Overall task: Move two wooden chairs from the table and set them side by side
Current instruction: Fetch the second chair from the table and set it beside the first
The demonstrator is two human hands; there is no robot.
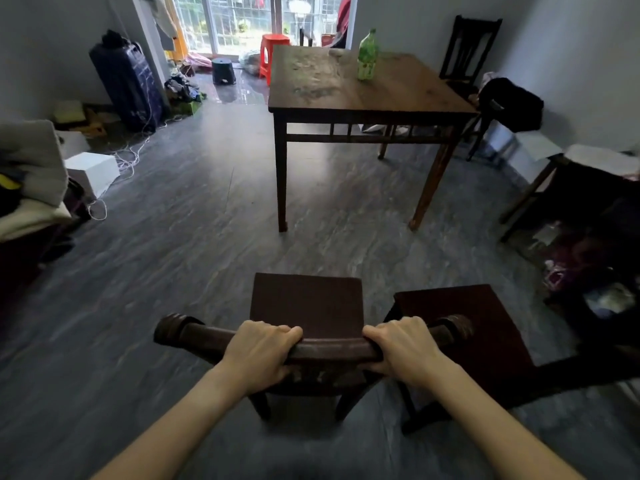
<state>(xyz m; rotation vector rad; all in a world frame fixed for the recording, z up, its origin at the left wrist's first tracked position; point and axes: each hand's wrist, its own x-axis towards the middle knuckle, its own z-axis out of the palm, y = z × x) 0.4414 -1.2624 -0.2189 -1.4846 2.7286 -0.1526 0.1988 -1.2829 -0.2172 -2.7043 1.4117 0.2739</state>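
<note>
A dark wooden chair (pixel 306 303) stands on the grey floor right in front of me, its seat facing the table. My left hand (pixel 258 355) and my right hand (pixel 405 351) both grip its curved top rail from behind. A second dark wooden chair (pixel 460 327) stands just to its right, seat close beside the first one, its back partly out of view. The brown wooden table (pixel 415 95) stands farther off, past a stretch of bare floor, with a green bottle (pixel 367 55) on it.
Another dark chair (pixel 467 46) stands behind the table by the wall, with a black bag (pixel 512 103) near it. A dark suitcase (pixel 126 83), a white box (pixel 93 171) and cables lie at the left. Cluttered furniture (pixel 595 216) fills the right side. Red stool (pixel 273 53) by the window.
</note>
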